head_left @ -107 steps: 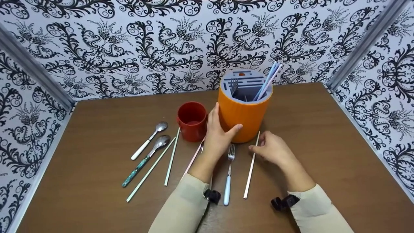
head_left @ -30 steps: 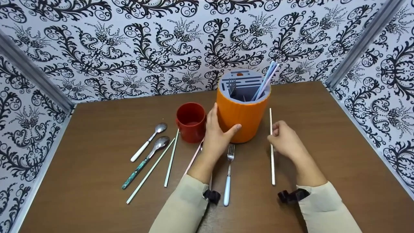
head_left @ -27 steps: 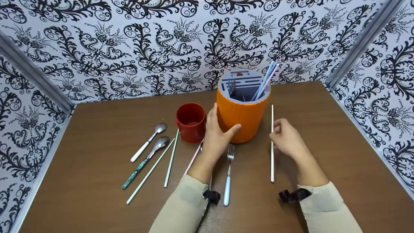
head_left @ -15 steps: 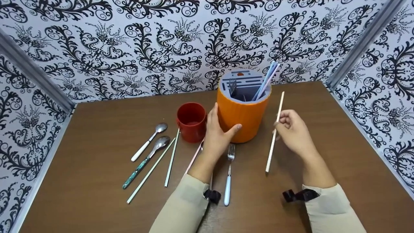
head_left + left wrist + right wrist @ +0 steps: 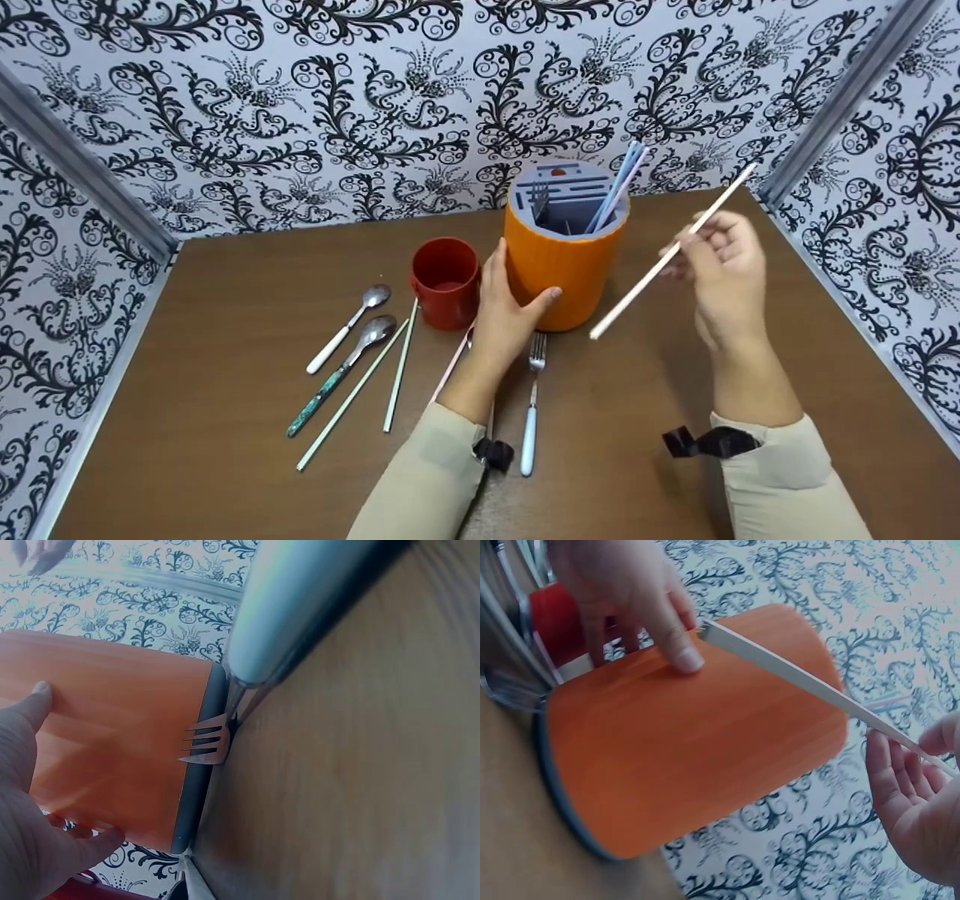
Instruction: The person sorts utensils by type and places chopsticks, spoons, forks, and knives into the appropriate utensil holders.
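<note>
My left hand (image 5: 504, 319) holds the lower left side of an orange utensil holder (image 5: 566, 285), thumb on its front and fingers round its left side. A fork and several chopsticks stick up from the holder's grey slotted top. To its right, raised off the table, my right hand (image 5: 727, 277) pinches a white chopstick (image 5: 637, 286) between thumb and fingers. That chopstick slants, its lower end in front of the holder's right side; in the right wrist view the white chopstick (image 5: 802, 681) crosses before the orange wall. A blue-handled fork (image 5: 530, 420) lies at the holder's base.
A red cup (image 5: 445, 289) stands left of the holder. Left of it lie a white-handled spoon (image 5: 330, 345), a green-handled spoon (image 5: 322, 394) and two pale green chopsticks (image 5: 352, 394). A pink chopstick (image 5: 452, 367) is partly under the left forearm. Patterned walls bound the table.
My right hand has lifted the white chopstick from the table, carried it right and up, and tilted it so its top leans right. My left hand stays on the holder.
</note>
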The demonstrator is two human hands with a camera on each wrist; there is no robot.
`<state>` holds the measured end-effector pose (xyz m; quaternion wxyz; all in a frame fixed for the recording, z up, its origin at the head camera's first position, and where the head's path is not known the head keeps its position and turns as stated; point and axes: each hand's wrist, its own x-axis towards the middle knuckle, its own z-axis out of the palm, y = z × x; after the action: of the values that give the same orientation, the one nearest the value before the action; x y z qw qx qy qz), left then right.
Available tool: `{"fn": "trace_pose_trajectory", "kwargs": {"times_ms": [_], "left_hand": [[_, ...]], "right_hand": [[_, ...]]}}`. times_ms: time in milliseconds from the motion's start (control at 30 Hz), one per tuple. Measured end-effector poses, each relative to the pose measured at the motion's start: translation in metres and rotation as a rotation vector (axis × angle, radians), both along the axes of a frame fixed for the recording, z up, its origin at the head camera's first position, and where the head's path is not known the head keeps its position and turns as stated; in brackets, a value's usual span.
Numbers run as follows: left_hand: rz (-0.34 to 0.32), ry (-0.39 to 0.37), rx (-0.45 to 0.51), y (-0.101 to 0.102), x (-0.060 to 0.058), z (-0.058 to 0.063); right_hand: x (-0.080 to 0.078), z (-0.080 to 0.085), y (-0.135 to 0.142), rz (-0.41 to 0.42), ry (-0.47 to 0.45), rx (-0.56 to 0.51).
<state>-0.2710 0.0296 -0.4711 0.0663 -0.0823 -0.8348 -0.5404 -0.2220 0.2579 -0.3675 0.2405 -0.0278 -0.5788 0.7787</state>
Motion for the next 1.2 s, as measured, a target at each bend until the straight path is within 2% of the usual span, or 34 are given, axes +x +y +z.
{"fn": "trace_pose_trajectory", "kwargs": {"times_ms": [267, 433, 600, 733, 933, 1200], "left_hand": [[-0.004, -0.013, -0.006, -0.001, -0.001, -0.001], [0.000, -0.005, -0.008, -0.001, -0.001, -0.001], [-0.002, -0.024, -0.004, -0.001, -0.001, 0.000], [-0.003, -0.020, -0.010, -0.001, 0.000, 0.000], [0.003, 0.007, -0.012, 0.000, -0.001, -0.002], [0.009, 0.022, -0.007, 0.000, -0.002, -0.003]], "right_hand": [[-0.016, 0.036, -0.005, -0.086, 0.181, -0.201], [-0.025, 0.051, -0.017, -0.164, 0.295, -0.237], [-0.031, 0.053, -0.028, -0.217, 0.380, -0.147], [-0.038, 0.048, -0.032, -0.226, 0.389, -0.033], [-0.048, 0.040, -0.039, -0.223, 0.319, 0.216], [-0.057, 0.032, -0.044, -0.096, 0.228, 0.279]]}}
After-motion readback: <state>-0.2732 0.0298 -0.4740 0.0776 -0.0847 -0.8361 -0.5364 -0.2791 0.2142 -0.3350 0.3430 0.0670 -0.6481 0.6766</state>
